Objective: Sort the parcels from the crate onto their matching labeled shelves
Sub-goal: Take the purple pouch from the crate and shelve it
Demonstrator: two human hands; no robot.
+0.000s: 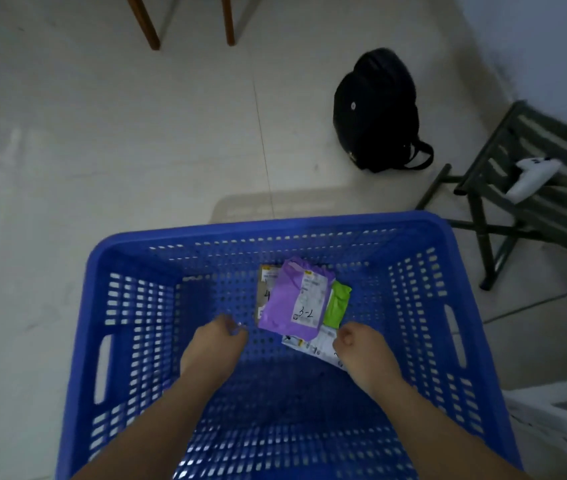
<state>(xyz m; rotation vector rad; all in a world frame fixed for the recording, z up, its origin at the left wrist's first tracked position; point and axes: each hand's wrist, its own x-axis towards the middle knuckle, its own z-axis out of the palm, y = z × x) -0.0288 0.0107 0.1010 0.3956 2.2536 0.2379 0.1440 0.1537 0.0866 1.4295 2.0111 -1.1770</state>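
1. The blue crate [285,233] is rigid perforated plastic, rectangular, with slotted handle holes, and it stands on the pale tiled floor [102,133].
2. 4 soft flat parcels lie overlapping on its floor near the far wall: a purple poly mailer [284,301] with a white label marked "3-7" on top, a brown parcel [264,292] under its left edge, a green pouch [337,303] at its right, and a white mailer [313,342] under its near edge.
3. Both bare forearms reach down into the crate. The left hand [218,341] hovers with fingers loosely curled, holding nothing, just left of the purple mailer.
4. The right hand [358,341] has its fingers curled over the white mailer; I cannot tell whether it grips it.
5. A black backpack [375,109] and a green slatted folding stool [531,209] stand beyond.
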